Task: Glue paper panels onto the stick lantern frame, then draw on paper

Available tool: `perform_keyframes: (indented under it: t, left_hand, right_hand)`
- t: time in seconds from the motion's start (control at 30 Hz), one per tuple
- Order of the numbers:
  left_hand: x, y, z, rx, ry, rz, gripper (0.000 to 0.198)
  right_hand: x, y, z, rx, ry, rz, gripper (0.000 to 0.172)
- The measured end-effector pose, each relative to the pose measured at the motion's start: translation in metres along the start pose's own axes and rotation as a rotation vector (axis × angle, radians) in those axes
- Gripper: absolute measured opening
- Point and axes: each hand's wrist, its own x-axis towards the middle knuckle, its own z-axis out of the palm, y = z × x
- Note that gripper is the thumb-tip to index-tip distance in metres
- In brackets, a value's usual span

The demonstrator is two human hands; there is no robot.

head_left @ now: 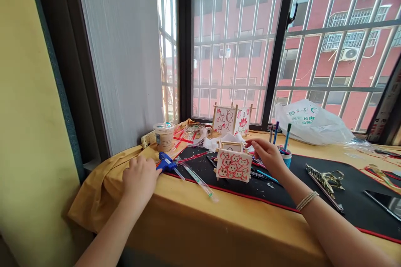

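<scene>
My left hand (139,177) is curled around the handle of a blue glue gun (166,162) lying on the yellow cloth (194,221). My right hand (266,154) pinches the top corner of a small paper lantern (233,163) with red cat faces, standing on the black mat (282,192). A clear glue stick (199,180) lies in front of the gun. A second painted lantern (231,120) stands behind, near the window.
An iced drink cup (163,135) stands at the back left. A blue cup of pens (283,150), a white plastic bag (313,123), a metal clip (324,179) and a phone (384,202) lie to the right. Window bars close off the back.
</scene>
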Motion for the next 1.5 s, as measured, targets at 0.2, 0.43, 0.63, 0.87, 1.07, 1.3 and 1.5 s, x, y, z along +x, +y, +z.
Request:
perform_keyframes:
  t: [0.2, 0.43, 0.63, 0.87, 1.07, 1.3, 1.5]
  left_hand:
    - [-0.004, -0.021, 0.024, 0.005, -0.130, 0.177, 0.028]
    - [-0.014, -0.022, 0.043, -0.058, 0.235, 0.205, 0.033]
    - [-0.008, -0.012, 0.041, -0.473, 0.327, 0.137, 0.033]
    - [-0.015, 0.036, -0.006, -0.939, 0.034, 0.152, 0.037]
    - [-0.025, 0.069, -0.029, -1.128, -0.129, 0.332, 0.040]
    - [-0.033, 0.074, -0.017, -1.271, -0.170, 0.401, 0.035]
    - [-0.034, 0.068, 0.002, -1.306, 0.075, 0.472, 0.030]
  right_hand:
    - [0.001, 0.000, 0.005, -0.093, -0.060, -0.104, 0.030]
    - [0.000, 0.002, 0.011, -0.117, -0.062, -0.177, 0.028]
    - [0.000, -0.001, 0.019, -0.058, -0.031, -0.158, 0.036]
    - [0.000, -0.009, 0.018, -0.050, -0.098, -0.083, 0.032]
    - [0.002, -0.014, 0.009, 0.053, -0.237, 0.002, 0.029]
    - [0.000, -0.014, 0.023, 0.303, -0.271, 0.028, 0.031]
    - [-0.001, -0.028, 0.068, 0.161, -0.115, -0.092, 0.013]
